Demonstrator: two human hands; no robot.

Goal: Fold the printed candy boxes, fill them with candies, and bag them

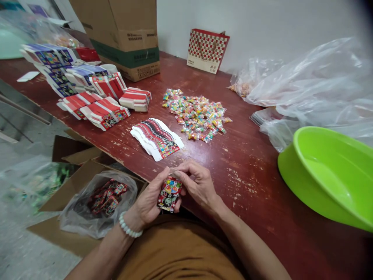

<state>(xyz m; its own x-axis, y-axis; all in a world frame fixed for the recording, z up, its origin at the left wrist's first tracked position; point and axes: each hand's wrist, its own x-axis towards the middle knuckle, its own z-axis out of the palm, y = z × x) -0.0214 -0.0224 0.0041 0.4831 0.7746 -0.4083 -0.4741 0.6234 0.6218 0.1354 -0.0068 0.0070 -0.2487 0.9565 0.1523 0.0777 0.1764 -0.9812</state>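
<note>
My left hand (147, 200) is wrapped round a small printed candy box (169, 193), black and red with colourful pictures, held low in front of my body. At the box's top end the fingers of my right hand (198, 182) are closed on its pale flap. Whether the box holds anything is hidden. Just beyond my hands, a fanned row of flat unfolded boxes (157, 138) lies on the table. Behind and to the right of that row spreads a pile of small wrapped candies (201, 114).
Bundled flat cartons (101, 109) are stacked at the left of the red table (247, 155), before a large cardboard box (131, 39). A green basin (314, 182) and plastic bags (317, 85) occupy the right. Below the left edge, an open carton (70, 186) holds a bag of filled packs.
</note>
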